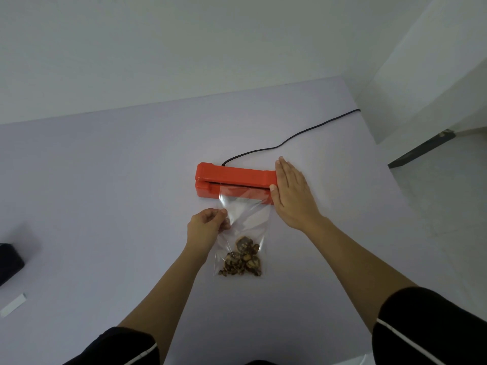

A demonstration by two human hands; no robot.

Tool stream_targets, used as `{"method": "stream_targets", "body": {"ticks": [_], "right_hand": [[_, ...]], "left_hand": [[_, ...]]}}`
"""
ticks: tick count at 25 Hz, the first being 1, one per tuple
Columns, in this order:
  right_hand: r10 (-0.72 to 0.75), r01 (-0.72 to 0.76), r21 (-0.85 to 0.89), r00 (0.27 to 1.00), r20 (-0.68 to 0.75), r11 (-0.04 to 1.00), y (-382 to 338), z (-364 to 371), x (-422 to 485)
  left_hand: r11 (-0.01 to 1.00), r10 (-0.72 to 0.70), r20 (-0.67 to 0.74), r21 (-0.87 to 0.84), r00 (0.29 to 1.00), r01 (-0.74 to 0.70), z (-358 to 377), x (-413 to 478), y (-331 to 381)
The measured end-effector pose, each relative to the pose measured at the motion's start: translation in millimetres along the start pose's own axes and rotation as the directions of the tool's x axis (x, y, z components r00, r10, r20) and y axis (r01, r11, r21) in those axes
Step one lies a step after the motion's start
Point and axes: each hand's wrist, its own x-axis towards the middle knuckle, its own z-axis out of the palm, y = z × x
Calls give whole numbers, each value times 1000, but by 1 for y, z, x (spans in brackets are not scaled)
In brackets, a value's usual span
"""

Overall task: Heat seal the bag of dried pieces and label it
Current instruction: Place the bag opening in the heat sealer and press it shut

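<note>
The clear bag [246,225] lies on the tabletop [105,193] with its open far end fed into the slot of the red sealer [234,175]. The dried pieces [243,259] are bunched at its near end, well away from the heat. The left hand [205,227] pinches the bag's left edge, probably to hold the film flat, while the right hand [291,193] rests flat with straight fingers on the sealer's right end, ready to press; whether the bar is fully down I cannot tell. A white strip [13,304], perhaps the label, waits at the near left.
</note>
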Motion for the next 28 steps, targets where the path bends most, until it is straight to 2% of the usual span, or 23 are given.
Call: {"method": "stream_targets", "body": {"ticks": [19,25,28], "right_hand": [[-1,1,-8,1000,28,1000,-1,-1,0],[-8,15,-33,981,194,999,-5,-31,2],[-84,99,-130,990,113,987,-8,-58,3]], "left_hand": [[1000,-1,-4,4,1000,1,0,-1,2],[999,-1,-8,33,1000,1,-2,-4,9],[999,5,-17,53,1000,-4,-1,-5,11]]}}
